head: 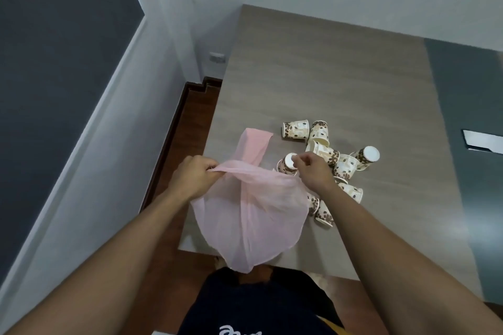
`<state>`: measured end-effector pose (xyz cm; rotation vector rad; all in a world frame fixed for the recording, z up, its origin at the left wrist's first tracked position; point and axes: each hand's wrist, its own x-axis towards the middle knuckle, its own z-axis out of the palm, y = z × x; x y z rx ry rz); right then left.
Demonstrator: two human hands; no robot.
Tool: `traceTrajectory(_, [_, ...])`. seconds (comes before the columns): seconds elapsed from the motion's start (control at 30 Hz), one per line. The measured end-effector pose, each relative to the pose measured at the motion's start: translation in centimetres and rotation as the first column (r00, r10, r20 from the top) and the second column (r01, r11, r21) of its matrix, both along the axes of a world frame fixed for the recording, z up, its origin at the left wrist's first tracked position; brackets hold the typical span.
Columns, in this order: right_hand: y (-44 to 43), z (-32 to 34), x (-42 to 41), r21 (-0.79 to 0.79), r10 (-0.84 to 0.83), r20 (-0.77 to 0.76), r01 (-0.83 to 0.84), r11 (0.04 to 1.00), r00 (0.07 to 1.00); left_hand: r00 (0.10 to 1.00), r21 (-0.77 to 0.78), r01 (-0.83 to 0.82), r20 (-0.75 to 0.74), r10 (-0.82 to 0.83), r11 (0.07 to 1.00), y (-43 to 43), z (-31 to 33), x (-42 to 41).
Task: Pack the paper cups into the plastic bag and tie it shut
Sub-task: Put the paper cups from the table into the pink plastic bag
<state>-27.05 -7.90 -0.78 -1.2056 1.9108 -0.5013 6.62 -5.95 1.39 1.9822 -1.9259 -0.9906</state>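
Holding, at far left of the grip zone: left hand [194, 175], fist closed on the gathered rim of the pink plastic bag [253, 220], thumb and fingers pinched tight on the film.

Hanging below and between both grips: bag body, thin and translucent, sagging past the near table edge [196, 249] toward the dark shirt [245, 304]; no cup seen through the film. One loose handle loop [255, 144] lying beyond the left grip, flat on the tabletop.

Lying left of the left grip: table's left edge, then a strip of wooden floor [190, 117] and grey wall [81, 171]; little room on that side.

Pinching, right of the bag mouth: right hand [313, 171], fingertips closed on the base of one paper cup [287, 164], cup tilted, its mouth touching the bag's rim; whether the bag's edge is also caught in that hand cannot be told.

Scattered right of and beyond the right grip: remaining paper cups [321, 141], coffee-bean print, most tipped on their sides, several touching; two more [324, 213] partly hidden under the right wrist.

Spreading beyond the cups: bare tabletop [340, 76], wide open to the far wall and to the dark panel [468, 117] at right.
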Motion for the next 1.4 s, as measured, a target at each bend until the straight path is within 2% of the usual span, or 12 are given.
traceTrajectory(0.17, [-1.7,-2.0,-1.1,0.112,0.201,-0.129,-0.187,0.976,0.971,0.996,0.08,-0.068,-0.057,0.073,0.994,0.1,0.5,-0.4])
traceTrajectory(0.4, [-3.0,-5.5,-2.4,0.239,0.367,-0.166,-0.324,0.915,0.915,0.963,0.145,-0.107,-0.23,0.139,0.984,-0.5,1.8,-2.5])
traceTrajectory(0.57, [-3.2,-6.1,-3.3,0.114,0.219,-0.097,-0.208,0.972,0.971,0.932,0.117,-0.207,-0.278,0.232,0.971,-1.6,1.3,-3.7])
traceTrajectory(0.73, [-4.4,-1.1,-3.2,0.007,-0.011,0.195,0.01,1.0,0.981,0.922,0.006,-0.31,-0.242,0.302,0.951,-3.1,1.5,-5.0])
traceTrajectory(0.83, [-5.2,3.2,-2.6,0.028,-0.103,0.518,0.104,0.994,0.849,0.915,0.0,-0.328,-0.246,0.318,0.945,-4.1,2.0,-6.0])
traceTrajectory(0.93, [-4.7,7.9,-1.4,0.152,-0.152,0.865,0.037,0.988,0.478,0.915,-0.017,-0.338,-0.24,0.324,0.941,-4.9,2.4,-6.7])
traceTrajectory(0.97, [-4.2,9.1,-1.0,0.169,-0.14,0.917,-0.047,0.984,0.375,0.914,-0.027,-0.34,-0.246,0.323,0.94,-5.2,2.5,-6.9])
traceTrajectory(1.0, [-3.6,10.0,-0.4,0.172,-0.12,0.938,-0.136,0.976,0.326,0.914,-0.035,-0.34,-0.249,0.321,0.94,-5.4,2.7,-7.0])
traceTrajectory(1.07, [-2.5,10.3,0.9,0.168,-0.054,0.937,-0.31,0.936,0.344,0.92,-0.051,-0.318,-0.257,0.295,0.947,-5.9,3.1,-7.3])
traceTrajectory(1.17, [-1.2,8.1,2.7,0.222,0.019,0.864,-0.414,0.883,0.504,0.935,-0.039,-0.24,-0.278,0.22,0.97,-6.0,4.4,-7.0])
traceTrajectory(1.3, [0.4,5.8,4.5,0.292,-0.099,0.693,-0.152,0.944,0.714,0.964,-0.003,-0.069,-0.257,0.066,0.998,-4.8,6.4,-5.3])
traceTrajectory(1.4, [1.5,4.9,5.7,0.176,-0.051,0.506,-0.046,0.983,0.861,0.974,0.087,-0.044,-0.216,0.062,0.995,-3.8,7.3,-4.2])
